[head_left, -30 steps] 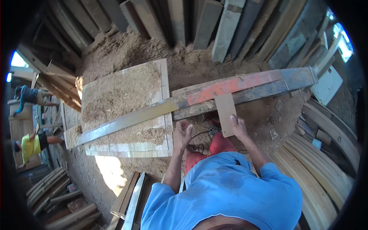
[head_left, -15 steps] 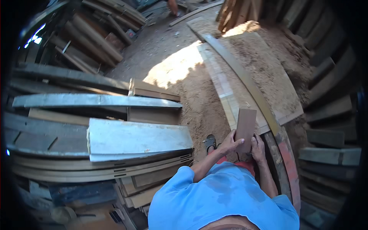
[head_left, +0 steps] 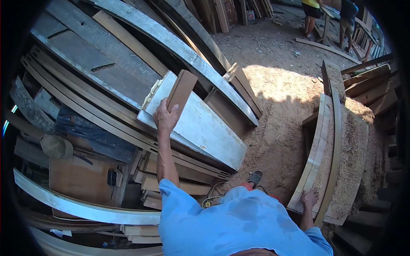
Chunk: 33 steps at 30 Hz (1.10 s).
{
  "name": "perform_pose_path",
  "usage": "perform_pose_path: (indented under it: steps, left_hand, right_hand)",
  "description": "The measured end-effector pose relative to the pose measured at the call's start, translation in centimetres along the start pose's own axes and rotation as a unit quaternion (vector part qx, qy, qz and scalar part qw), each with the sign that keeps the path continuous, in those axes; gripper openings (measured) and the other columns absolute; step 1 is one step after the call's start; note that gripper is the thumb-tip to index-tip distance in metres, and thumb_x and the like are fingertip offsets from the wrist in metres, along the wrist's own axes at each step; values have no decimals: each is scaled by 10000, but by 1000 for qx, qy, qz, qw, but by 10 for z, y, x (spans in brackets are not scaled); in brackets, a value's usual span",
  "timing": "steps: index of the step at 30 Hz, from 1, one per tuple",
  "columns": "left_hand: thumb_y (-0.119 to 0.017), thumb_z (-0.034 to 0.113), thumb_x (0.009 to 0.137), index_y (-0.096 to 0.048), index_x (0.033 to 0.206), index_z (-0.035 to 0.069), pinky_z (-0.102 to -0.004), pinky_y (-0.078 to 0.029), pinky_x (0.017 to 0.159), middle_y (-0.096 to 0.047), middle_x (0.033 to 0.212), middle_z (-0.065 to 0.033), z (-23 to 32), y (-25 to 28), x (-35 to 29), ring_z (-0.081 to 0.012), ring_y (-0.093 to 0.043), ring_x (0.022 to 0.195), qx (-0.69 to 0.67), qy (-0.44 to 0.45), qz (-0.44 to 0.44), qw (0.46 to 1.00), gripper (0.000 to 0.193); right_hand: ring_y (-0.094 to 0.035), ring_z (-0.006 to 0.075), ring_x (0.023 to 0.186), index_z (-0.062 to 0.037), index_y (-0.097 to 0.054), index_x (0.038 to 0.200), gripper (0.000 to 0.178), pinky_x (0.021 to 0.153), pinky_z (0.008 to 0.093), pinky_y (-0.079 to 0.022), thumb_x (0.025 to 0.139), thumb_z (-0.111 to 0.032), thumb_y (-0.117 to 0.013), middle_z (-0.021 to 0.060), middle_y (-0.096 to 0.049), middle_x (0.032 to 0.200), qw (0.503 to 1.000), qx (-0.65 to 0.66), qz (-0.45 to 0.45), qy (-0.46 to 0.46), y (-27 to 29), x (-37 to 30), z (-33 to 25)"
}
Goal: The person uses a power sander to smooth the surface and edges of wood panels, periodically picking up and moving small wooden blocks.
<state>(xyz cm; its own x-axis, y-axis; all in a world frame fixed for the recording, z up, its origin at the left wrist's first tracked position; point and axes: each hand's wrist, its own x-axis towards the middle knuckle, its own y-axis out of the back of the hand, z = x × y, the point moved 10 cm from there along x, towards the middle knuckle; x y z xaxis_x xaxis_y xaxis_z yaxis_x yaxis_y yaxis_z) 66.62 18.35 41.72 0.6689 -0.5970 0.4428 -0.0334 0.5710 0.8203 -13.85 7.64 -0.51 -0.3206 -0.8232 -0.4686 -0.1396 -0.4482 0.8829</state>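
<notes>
Left hand [head_left: 166, 117]: fingers clasp near end of brown wooden block [head_left: 184, 87], thumb against its face, likely for one-handed control; white board [head_left: 205, 130] beneath, contact unclear. Right hand [head_left: 309, 199]: fingers loosely spread over pale panel edge [head_left: 314, 167], perhaps for balance; long strip [head_left: 336, 141] just right of them.

left fingers [head_left: 163, 105] partly hidden behind brown block [head_left: 184, 88]

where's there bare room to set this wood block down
The white board's lower right half, beyond the wood block in the left hand, looks mostly bare. Sandy floor lies open between that board and the sawdust-covered panel. Crowded: curved planks at left.
</notes>
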Motion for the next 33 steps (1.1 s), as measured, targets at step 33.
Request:
perform_pose_path:
  steps: [33]
  left_hand:
    - [-789,448,822,-560,1471,154,-658,-277,1158,-229,1630,-311,310,-313,-224,-538,-300,1418,-38,-261,-316,911,748]
  right_hand:
    - [-264,475,1500,40,-382,1475,736,1241,567,-196,897,-299,-687,309,-309,1576,945,294,106,-95,-32,-112,140]
